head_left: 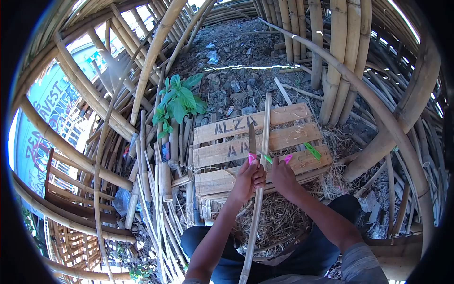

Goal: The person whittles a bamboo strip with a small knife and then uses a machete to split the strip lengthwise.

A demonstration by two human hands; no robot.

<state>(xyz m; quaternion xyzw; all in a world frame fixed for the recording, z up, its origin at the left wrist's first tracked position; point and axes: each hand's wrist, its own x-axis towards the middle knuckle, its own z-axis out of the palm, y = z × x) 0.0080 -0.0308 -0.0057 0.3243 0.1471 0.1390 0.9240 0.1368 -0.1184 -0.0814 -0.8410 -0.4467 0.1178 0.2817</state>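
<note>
My left hand point(247, 181) is closed around a knife point(252, 142) with a pink handle, its blade pointing up and away from me. My right hand point(283, 180) is closed on a small green-handled knife point(268, 159), whose thin tip points toward the pink handle. Between the hands runs a long split bamboo strip point(266, 125), slanting from the crate top down across my lap, right beside my left fingers. A wooden slatted crate point(213, 156) with stencilled letters lies under both hands. On it rest a pink sheath-like piece point(287, 158) and a green one point(312, 151).
Several bamboo strips point(151, 203) lie along my left. A leafy plant point(178, 102) grows beyond them, with a phone-like object point(165, 151) below it. Thick bamboo poles point(340, 57) stand at the right, and a curved pole point(373, 99) arches across. Straw point(279, 217) lies beneath the crate.
</note>
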